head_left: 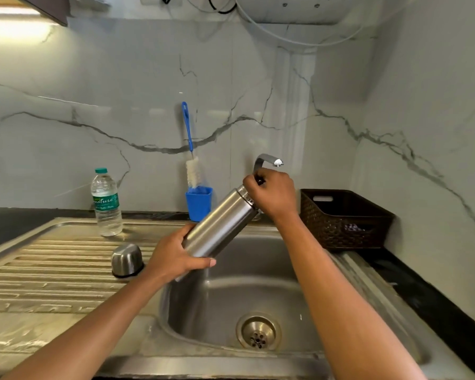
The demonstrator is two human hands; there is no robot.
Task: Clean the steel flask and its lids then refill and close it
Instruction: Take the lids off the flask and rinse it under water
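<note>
The steel flask [220, 224] is held tilted over the sink basin [231, 297], its mouth pointing up and to the right. My left hand [176, 255] grips its lower body. My right hand [272, 194] is curled round the dark inner lid at the flask's mouth, which is mostly hidden by my fingers. The steel outer cap [126, 260] stands upside down on the ribbed drainboard [52, 264] to the left of the basin.
A plastic water bottle [106, 202] stands at the back of the drainboard. A blue bottle brush [191, 157] sits in a blue cup [198, 202] by the wall. The tap [268, 160] arches behind my right hand. A dark woven basket [343, 219] stands at the right.
</note>
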